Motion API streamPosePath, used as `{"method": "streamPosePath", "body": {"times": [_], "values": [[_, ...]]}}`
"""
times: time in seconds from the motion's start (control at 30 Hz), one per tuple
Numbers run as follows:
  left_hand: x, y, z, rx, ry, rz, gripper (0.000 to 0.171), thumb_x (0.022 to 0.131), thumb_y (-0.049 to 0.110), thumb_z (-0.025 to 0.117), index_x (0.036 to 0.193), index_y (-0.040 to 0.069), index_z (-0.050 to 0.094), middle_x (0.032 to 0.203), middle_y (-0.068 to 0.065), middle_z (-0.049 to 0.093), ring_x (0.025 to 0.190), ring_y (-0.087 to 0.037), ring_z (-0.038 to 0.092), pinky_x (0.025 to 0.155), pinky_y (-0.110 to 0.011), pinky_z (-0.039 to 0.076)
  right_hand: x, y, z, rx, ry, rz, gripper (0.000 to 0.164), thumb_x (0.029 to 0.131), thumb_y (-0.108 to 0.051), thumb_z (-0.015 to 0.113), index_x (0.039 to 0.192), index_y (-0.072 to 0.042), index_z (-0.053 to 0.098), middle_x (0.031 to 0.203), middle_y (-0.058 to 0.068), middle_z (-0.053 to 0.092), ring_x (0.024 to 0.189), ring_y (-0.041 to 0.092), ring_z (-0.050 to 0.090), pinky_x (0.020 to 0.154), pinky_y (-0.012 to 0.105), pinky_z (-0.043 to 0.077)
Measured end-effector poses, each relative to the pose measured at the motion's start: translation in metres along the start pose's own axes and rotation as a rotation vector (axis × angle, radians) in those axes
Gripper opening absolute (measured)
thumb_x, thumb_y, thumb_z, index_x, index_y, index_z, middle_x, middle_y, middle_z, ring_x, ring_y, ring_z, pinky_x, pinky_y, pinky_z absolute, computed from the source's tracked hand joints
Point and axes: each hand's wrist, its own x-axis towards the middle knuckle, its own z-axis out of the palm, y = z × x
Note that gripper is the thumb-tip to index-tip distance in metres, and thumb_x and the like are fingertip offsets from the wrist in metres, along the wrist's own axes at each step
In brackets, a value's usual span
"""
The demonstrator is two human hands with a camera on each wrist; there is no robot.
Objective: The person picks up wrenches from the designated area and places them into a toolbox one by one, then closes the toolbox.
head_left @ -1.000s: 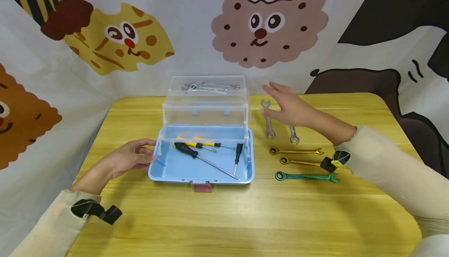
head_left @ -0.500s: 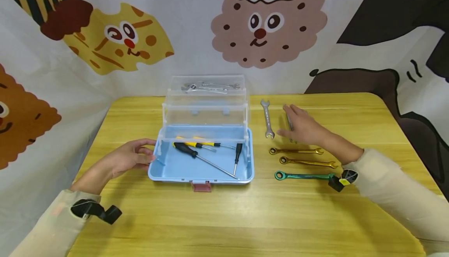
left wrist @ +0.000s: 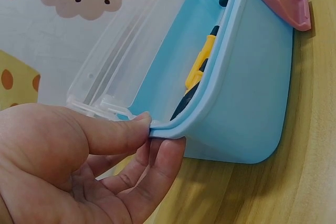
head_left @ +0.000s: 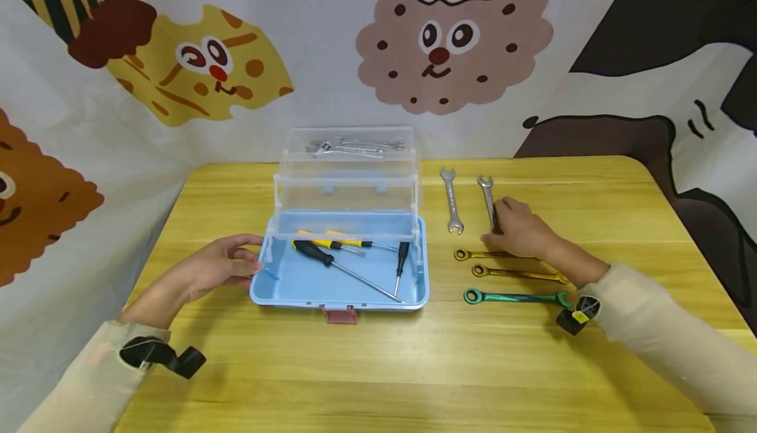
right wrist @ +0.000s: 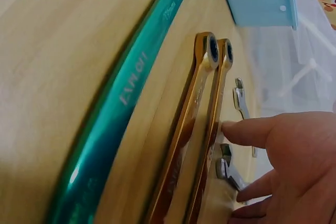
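Note:
My left hand (head_left: pixel 215 267) pinches the left rim of a light-blue toolbox (left wrist: pixel 236 108) between thumb and fingers, plain in the left wrist view. The box stands with its clear lid raised. My right hand (head_left: pixel 523 229) is over the near end of a silver open-end wrench (head_left: pixel 487 191), fingers on its right side. In the right wrist view the thumb and fingers (right wrist: pixel 254 187) are spread apart around that wrench's end (right wrist: pixel 227 169), and no firm grip shows. Another silver wrench (head_left: pixel 451 200) lies to its left.
Two gold ratchet wrenches (head_left: pixel 514 274) and a green one (head_left: pixel 514 297) lie in front of the right hand. Several screwdrivers (head_left: pixel 313 251) are inside the box. Silver wrenches (head_left: pixel 355 149) rest in the upper clear tray. A printed curtain (head_left: pixel 331 58) hangs behind the table.
My right hand has come from above the left silver wrench, moving right and then nearer, to the near end of the right one. My left hand stays on the toolbox.

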Motion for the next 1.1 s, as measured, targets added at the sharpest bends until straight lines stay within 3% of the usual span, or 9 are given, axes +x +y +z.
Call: {"method": "streamPosePath", "body": {"times": [0.1, 0.2, 0.33, 0.43, 0.53, 0.67, 0.87, 0.93, 1.1], "values": [[0.0, 0.0, 0.0, 0.001, -0.004, 0.002, 0.064, 0.102, 0.006, 0.061, 0.153, -0.01, 0.026, 0.112, -0.012, 0.056, 0.093, -0.018, 0.064, 0.082, -0.031, 0.058, -0.001, 0.002, 0.0, -0.042, -0.003, -0.002, 0.034, 0.094, -0.027, 0.074, 0.1, 0.002, 0.057, 0.117, 0.029, 0.052, 0.102, 0.046, 0.052, 0.073, 0.051, 0.047], [0.0, 0.0, 0.0, 0.001, -0.002, 0.002, 0.064, 0.102, 0.005, 0.061, 0.153, -0.01, 0.026, 0.111, -0.012, 0.056, 0.093, -0.017, 0.064, 0.082, -0.031, 0.058, 0.0, 0.002, -0.005, -0.054, -0.013, 0.03, 0.028, 0.094, -0.019, 0.072, 0.1, 0.004, 0.059, 0.115, 0.031, 0.053, 0.103, 0.047, 0.052, 0.073, 0.051, 0.047], [0.001, 0.0, 0.0, -0.003, 0.003, -0.002, 0.064, 0.102, 0.005, 0.061, 0.153, -0.009, 0.026, 0.113, -0.013, 0.055, 0.093, -0.017, 0.064, 0.083, -0.031, 0.058, 0.002, 0.0, -0.012, -0.036, -0.028, 0.113, 0.018, 0.094, -0.013, 0.063, 0.088, 0.003, 0.057, 0.089, 0.021, 0.054, 0.078, 0.035, 0.052, 0.06, 0.042, 0.044], [0.001, -0.001, 0.0, -0.006, 0.006, -0.004, 0.064, 0.102, 0.005, 0.061, 0.153, -0.009, 0.026, 0.113, -0.014, 0.055, 0.094, -0.018, 0.064, 0.083, -0.031, 0.058, 0.004, 0.0, -0.017, -0.023, -0.079, 0.176, 0.03, 0.099, -0.019, 0.06, 0.073, -0.004, 0.058, 0.066, 0.008, 0.048, 0.057, 0.022, 0.045, 0.05, 0.032, 0.037], [0.001, -0.002, -0.001, -0.004, 0.007, -0.005, 0.064, 0.102, 0.004, 0.061, 0.153, -0.009, 0.026, 0.114, -0.014, 0.055, 0.094, -0.018, 0.063, 0.083, -0.031, 0.059, 0.008, 0.001, -0.022, -0.015, -0.153, 0.213, 0.042, 0.103, -0.025, 0.057, 0.065, -0.009, 0.061, 0.055, 0.0, 0.044, 0.048, 0.015, 0.04, 0.046, 0.027, 0.032], [0.001, -0.002, -0.001, 0.001, 0.011, -0.008, 0.064, 0.102, 0.005, 0.061, 0.154, -0.009, 0.026, 0.115, -0.015, 0.055, 0.095, -0.019, 0.064, 0.083, -0.031, 0.059, 0.013, 0.008, -0.027, 0.04, -0.237, 0.187, 0.041, 0.105, -0.022, 0.052, 0.069, -0.006, 0.063, 0.053, -0.002, 0.045, 0.046, 0.011, 0.038, 0.045, 0.025, 0.033], [0.002, -0.002, -0.001, -0.007, 0.004, -0.006, 0.064, 0.102, 0.005, 0.061, 0.153, -0.01, 0.026, 0.115, -0.014, 0.056, 0.094, -0.018, 0.064, 0.083, -0.031, 0.058, 0.023, 0.025, -0.038, 0.253, -0.322, 0.204, 0.037, 0.103, -0.021, 0.051, 0.078, 0.001, 0.068, 0.058, 0.001, 0.056, 0.048, 0.011, 0.048, 0.048, 0.029, 0.044], [0.002, -0.002, -0.001, -0.013, -0.001, -0.004, 0.064, 0.102, 0.005, 0.061, 0.153, -0.011, 0.025, 0.114, -0.014, 0.056, 0.094, -0.017, 0.064, 0.083, -0.031, 0.058, 0.023, 0.029, -0.042, 0.334, -0.334, 0.207, 0.038, 0.105, -0.021, 0.05, 0.086, 0.006, 0.069, 0.062, 0.002, 0.06, 0.052, 0.012, 0.052, 0.05, 0.029, 0.046], [0.002, -0.002, -0.001, -0.022, -0.006, -0.005, 0.064, 0.102, 0.005, 0.061, 0.153, -0.011, 0.025, 0.115, -0.014, 0.056, 0.094, -0.017, 0.065, 0.083, -0.031, 0.059, 0.016, 0.038, -0.048, 0.497, -0.325, 0.198, 0.037, 0.108, -0.022, 0.049, 0.116, 0.015, 0.052, 0.071, 0.004, 0.055, 0.053, 0.011, 0.041, 0.05, 0.029, 0.038]]}}
